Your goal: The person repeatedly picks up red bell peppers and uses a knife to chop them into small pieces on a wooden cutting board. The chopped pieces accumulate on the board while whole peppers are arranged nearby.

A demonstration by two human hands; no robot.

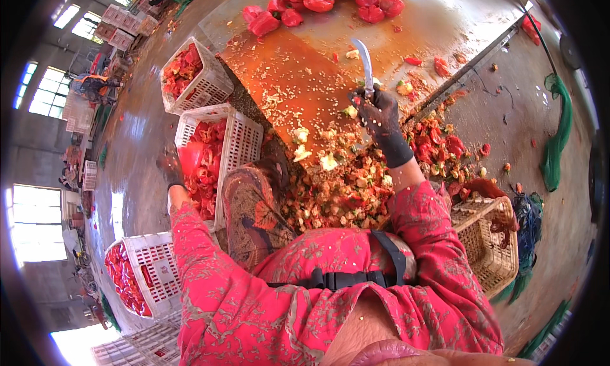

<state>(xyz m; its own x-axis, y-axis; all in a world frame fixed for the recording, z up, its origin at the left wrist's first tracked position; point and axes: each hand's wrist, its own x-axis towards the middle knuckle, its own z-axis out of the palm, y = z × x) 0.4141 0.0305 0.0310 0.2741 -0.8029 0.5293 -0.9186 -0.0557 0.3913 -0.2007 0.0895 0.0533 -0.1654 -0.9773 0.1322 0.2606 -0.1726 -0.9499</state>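
My right hand, in a dark glove, is closed round the handle of a curved knife. The blade points up and away over the wet metal table. A pale pepper core lies by its fingers. My left hand, also gloved, is at the left rim of a white crate full of red pepper pieces. Its fingers look loosely apart, though small and dark. A large smooth red pepper lies in the crate right beside that hand.
Whole red peppers are piled at the table's far side. Cores and seeds heap up against the near edge. More filled crates stand left, one far and one near. A tilted basket and green netting are right.
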